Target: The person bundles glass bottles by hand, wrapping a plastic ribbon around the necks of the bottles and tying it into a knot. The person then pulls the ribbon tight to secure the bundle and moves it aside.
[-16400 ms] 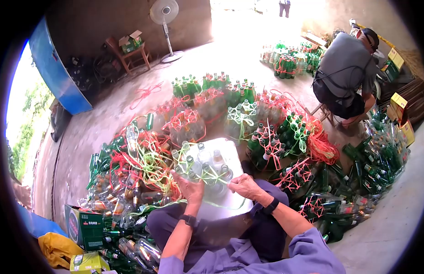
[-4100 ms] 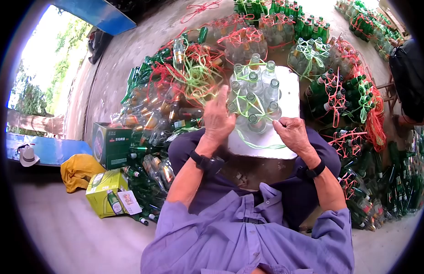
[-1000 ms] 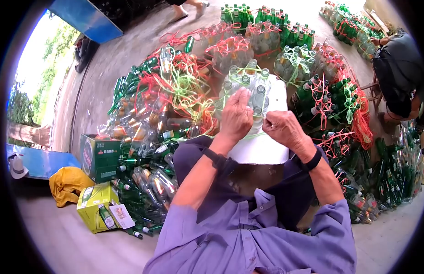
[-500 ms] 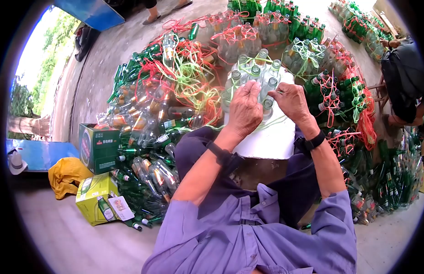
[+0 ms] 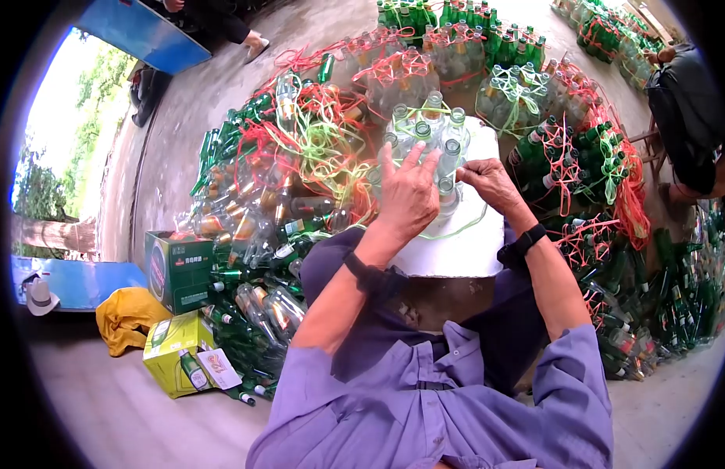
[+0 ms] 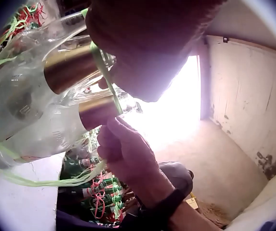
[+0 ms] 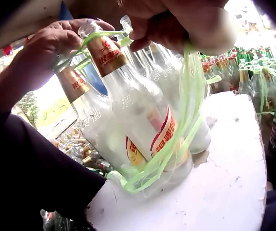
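A cluster of clear glass bottles [image 7: 128, 103] with gold neck foils stands on a white slab [image 5: 448, 258] between the person's knees. Light-green plastic twine [image 7: 164, 159] laces across their necks and loops round the near side of their bases. The left hand [image 5: 409, 191] lies over the near left bottle tops, its fingers spread and fairly straight, touching the necks. At the cluster's right side, the right hand [image 5: 491, 184] pinches the twine between thumb and curled forefinger beside a bottle neck. In the left wrist view, the right hand [image 6: 130, 154] holds it taut against a gold foil.
Tangled red and green twine [image 5: 323, 133] lies over loose bottles at the left. Tied bottle bundles [image 5: 519, 98] stand beyond the slab, more loose bottles [image 5: 675, 305] at the right. A green carton [image 5: 179, 270] and a yellow-green box [image 5: 179, 356] stand left. Another person [image 5: 691, 117] sits far right.
The left hand's fingers have spread apart over the necks, having been closer together. The right hand has come down slightly beside the bottles. A passer-by's legs have shifted at the top.
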{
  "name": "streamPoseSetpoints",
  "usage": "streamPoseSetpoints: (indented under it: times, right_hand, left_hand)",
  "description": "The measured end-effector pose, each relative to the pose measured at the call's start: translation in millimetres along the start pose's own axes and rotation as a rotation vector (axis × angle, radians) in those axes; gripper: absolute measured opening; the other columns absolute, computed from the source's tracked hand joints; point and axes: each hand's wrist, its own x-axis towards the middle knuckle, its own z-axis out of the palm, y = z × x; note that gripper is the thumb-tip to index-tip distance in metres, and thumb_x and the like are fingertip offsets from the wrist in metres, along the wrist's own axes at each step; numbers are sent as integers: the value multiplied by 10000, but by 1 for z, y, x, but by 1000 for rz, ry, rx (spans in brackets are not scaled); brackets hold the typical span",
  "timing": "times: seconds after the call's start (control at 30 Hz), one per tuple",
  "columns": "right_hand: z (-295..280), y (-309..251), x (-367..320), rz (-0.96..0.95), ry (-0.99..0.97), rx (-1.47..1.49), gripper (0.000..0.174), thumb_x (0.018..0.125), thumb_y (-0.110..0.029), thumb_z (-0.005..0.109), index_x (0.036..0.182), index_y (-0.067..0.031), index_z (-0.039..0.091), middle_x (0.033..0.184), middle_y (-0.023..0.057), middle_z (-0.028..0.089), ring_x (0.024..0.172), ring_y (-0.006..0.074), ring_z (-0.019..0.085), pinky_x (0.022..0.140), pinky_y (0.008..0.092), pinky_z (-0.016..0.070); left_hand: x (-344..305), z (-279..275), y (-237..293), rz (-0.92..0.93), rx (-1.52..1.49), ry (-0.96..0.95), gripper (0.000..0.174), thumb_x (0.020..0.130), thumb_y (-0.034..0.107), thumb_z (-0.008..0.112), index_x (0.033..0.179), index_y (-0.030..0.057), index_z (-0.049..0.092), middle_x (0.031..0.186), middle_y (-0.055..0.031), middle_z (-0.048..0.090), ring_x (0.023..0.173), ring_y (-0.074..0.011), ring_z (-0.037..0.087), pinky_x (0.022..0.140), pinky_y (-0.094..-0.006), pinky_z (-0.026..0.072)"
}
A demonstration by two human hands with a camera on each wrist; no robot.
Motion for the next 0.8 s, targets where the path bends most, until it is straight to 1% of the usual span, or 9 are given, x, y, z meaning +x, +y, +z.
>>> streamPoseSetpoints:
  times: [0.07,0.1,0.17,0.27,0.37,0.5,0.57,0.77,0.8]
  right_hand:
    - [2,1,2,60,-28,59,212,928,-152,670,930,41,756,695,-14,663,653,62,530,624,278,473]
    - [3,2,2,100,-41,44,222,921,-166,675,900,37,761,669,-19,644,638,58,520,604,275,459]
    - [8,15,7,134,-15,62,241,878,-195,686,814,21,772,617,-22,606,597,58,494,553,266,415]
    - [15,27,14,191,12,66,248,821,-200,701,715,21,740,570,26,601,557,72,494,537,271,412]
    - [24,49,20,22,22,40,267,812,-213,720,679,19,722,551,35,595,531,81,497,520,286,412]
    - [22,33,20,220,14,-67,290,815,-238,735,670,13,722,551,28,596,509,90,493,503,298,407]
    - [21,24,17,303,35,47,343,829,-284,749,656,10,714,548,13,581,503,83,475,486,297,387]
    - [12,4,9,249,-26,59,398,845,-349,759,656,-2,708,556,-20,538,521,66,435,475,288,337]
    - [11,-5,7,276,-38,39,396,863,-334,733,681,17,710,537,-31,482,514,64,394,466,285,300]
  left_hand:
    - [8,-2,-4,28,-80,-79,562,821,1,536,1381,36,506,1153,-54,739,1260,-259,573,1124,-511,294]
    - [11,-1,-7,31,-78,-84,562,821,1,536,1381,36,506,1153,-54,739,1260,-259,573,1124,-511,294]
    - [18,1,-13,-31,-290,-282,622,828,-5,531,1442,70,459,1160,-40,740,1226,-243,590,1070,-504,316]
    - [18,9,-21,18,-299,-273,674,826,-16,529,1483,102,432,1168,-34,738,1188,-242,605,1037,-475,319]
    - [17,11,-22,13,-168,-356,713,816,-33,524,1504,125,420,1162,-36,732,1157,-254,602,1053,-462,297]
    - [19,6,-19,-8,-128,-379,732,800,-46,536,1498,144,430,1119,-32,722,1122,-259,584,1061,-473,285]
    - [19,5,-20,120,-169,-221,729,790,-45,560,1485,144,446,1057,-36,704,1094,-261,565,1070,-481,275]
    - [34,-16,-15,81,-128,-268,617,774,17,626,1376,104,522,992,-37,698,1094,-255,559,1082,-491,268]
    - [37,-18,-15,78,-128,-279,617,774,17,626,1376,104,522,992,-37,698,1094,-255,559,1082,-491,268]
